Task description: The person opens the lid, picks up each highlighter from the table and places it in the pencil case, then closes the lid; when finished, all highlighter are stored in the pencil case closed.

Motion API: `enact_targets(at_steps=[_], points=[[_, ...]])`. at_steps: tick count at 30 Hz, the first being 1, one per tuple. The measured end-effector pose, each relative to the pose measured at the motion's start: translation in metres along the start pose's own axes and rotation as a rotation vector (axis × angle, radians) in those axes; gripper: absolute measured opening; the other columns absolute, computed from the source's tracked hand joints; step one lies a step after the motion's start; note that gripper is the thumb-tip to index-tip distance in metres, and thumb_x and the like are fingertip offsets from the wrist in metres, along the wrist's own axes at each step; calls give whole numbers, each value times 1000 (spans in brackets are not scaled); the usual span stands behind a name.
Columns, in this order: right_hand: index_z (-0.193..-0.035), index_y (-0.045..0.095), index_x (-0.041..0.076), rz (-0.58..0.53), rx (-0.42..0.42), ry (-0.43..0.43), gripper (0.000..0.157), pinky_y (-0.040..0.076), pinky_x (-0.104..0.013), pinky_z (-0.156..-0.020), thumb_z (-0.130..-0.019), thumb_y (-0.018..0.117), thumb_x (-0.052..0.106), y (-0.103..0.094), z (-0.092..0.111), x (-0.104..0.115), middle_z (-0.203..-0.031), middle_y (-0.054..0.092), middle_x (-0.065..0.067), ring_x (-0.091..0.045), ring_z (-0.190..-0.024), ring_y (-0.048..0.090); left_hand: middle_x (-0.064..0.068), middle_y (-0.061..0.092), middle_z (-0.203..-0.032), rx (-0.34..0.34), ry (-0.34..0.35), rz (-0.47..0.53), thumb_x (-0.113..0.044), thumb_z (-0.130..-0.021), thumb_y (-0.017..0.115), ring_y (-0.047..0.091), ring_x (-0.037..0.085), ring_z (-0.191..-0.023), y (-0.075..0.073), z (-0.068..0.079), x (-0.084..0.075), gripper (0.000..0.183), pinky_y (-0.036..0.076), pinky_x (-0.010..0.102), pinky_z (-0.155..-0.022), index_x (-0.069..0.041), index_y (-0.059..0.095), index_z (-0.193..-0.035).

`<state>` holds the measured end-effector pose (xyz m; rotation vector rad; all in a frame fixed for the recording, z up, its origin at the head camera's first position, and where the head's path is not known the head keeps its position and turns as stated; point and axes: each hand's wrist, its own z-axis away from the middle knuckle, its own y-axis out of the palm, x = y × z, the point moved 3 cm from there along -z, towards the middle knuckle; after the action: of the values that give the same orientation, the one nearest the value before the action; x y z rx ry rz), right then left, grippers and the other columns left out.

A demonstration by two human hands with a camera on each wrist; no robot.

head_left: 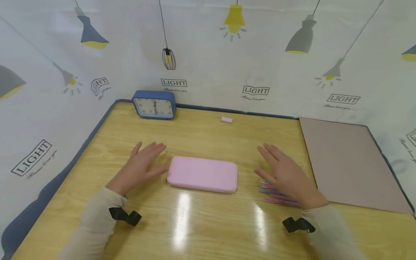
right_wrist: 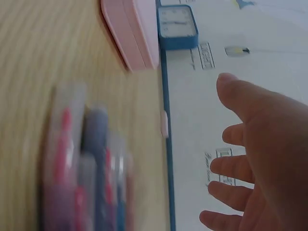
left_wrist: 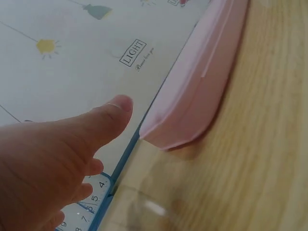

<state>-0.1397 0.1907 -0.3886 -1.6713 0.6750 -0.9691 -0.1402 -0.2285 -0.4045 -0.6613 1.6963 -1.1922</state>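
Near the middle of the worktop point(head_left: 221, 224), a pink case point(head_left: 203, 174)

Between my two hands the closed case lies flat, well in from the worktop's left and right edges. Both hands are released, fingers extended. My left hand point(head_left: 144, 164) has its thumb just beside the case's left end. My right hand point(head_left: 286, 173) hovers past its other end, over some pens point(head_left: 279, 198) in pink and blue-grey, partly hiding them. Toward the worktop's back left corner stands a blue clock point(head_left: 154, 104); a small pink block point(head_left: 226, 119) lies near the back edge. A dull pink sheet point(head_left: 354, 166) runs along the right edge to the back right corner.
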Motion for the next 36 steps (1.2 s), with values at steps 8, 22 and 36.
enact_targets(at_steps=[8, 22, 36], points=[[-151, 39, 9, -88, 89, -90, 73, 35, -54, -113, -94, 61, 50, 27, -14, 36, -156, 35, -17, -38, -144, 33, 13, 45, -152, 54, 38, 116, -48, -76, 81, 35, 36, -144, 25, 12, -2, 94, 0, 56, -120, -6, 40, -149], [-150, 43, 13, -37, 145, -192, 80, 35, -49, -114, -86, 71, 52, 50, -22, 66, -153, 40, -19, -36, -140, 40, 11, 50, -147, 9, 130, 141, -40, -74, 85, 44, 32, -137, 38, 8, -12, 92, 9, 57, -119, -3, 42, -147], [-146, 48, 12, -16, 189, -173, 77, 40, -50, -110, -82, 76, 45, 47, -31, 73, -146, 47, -23, -39, -132, 49, 10, 55, -142, -31, 137, 110, -40, -73, 85, 50, 29, -131, 44, 5, -8, 89, 9, 56, -118, -4, 46, -144]])
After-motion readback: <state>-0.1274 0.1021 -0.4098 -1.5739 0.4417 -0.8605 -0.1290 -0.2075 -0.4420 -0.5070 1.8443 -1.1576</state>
